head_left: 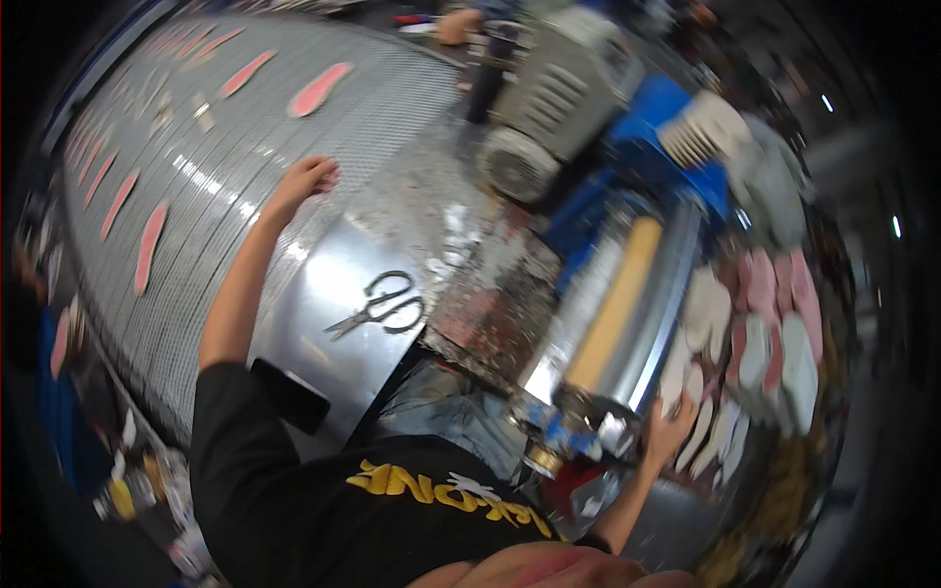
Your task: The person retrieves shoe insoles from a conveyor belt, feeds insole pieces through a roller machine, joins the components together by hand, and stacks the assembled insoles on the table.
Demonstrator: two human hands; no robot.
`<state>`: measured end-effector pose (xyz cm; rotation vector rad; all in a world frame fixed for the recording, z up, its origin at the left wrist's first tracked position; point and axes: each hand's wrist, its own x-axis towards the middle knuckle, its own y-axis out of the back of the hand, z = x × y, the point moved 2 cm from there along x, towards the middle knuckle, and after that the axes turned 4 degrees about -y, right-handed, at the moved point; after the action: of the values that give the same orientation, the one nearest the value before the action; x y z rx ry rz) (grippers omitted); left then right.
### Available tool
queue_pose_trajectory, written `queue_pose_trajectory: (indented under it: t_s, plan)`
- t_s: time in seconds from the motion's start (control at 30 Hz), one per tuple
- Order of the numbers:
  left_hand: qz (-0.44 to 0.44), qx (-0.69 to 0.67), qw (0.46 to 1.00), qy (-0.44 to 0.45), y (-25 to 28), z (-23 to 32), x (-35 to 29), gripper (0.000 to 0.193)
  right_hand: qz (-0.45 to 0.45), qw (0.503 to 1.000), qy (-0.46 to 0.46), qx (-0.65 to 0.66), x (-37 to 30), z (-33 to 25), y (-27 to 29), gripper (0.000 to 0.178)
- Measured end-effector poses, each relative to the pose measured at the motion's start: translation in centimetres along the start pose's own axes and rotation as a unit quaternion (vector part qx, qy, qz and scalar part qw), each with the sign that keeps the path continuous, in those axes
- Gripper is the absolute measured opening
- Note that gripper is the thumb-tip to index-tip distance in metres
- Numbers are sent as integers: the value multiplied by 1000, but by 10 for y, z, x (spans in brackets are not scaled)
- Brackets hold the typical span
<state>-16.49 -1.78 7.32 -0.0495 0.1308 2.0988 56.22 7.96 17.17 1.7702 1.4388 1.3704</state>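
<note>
My left hand (312,176) is held over the mesh conveyor belt (235,147), near its right edge. Its fingers are curled in, and nothing sticks out of them. On the right side, my right hand (671,426) reaches past the roller machine (627,304) to pale insoles (698,431), with thumb and fingers closed around the end of one. Pink insoles lie spaced out in rows on the belt, among them one pink insole (321,90) at the far right and another insole (150,249) nearer me.
Black-handled scissors (377,309) and a dark phone (291,395) lie on the metal plate (323,274) before me. A grey motor (559,93) and blue housing (652,122) stand behind the rollers. Stacked pink and white insoles (774,333) sit at the right. Another person's hand (458,26) shows at the far end.
</note>
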Motion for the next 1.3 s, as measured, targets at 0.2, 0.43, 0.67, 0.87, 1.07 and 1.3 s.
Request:
queue_pose_trajectory:
  t_s: [0.2,0.43,0.67,0.87,1.07,1.3]
  plan:
    - [-179,110,964,-164,-102,115,-71,30,-7,980,138,146,23,-18,87,52]
    - [-355,171,865,-312,-235,222,-99,56,-147,952,214,164,66,-111,74,50]
    - [-392,333,773,-372,-272,244,-119,94,-96,883,49,457,62,-71,38,41]
    - [-291,447,695,-481,-245,240,-102,79,-56,988,17,141,22,-23,-24,43]
    - [-249,403,785,-398,-186,182,-100,72,-48,995,32,80,10,-10,-40,50]
    - [-147,-308,940,15,-119,4,-194,71,-55,992,60,99,4,-4,-48,50]
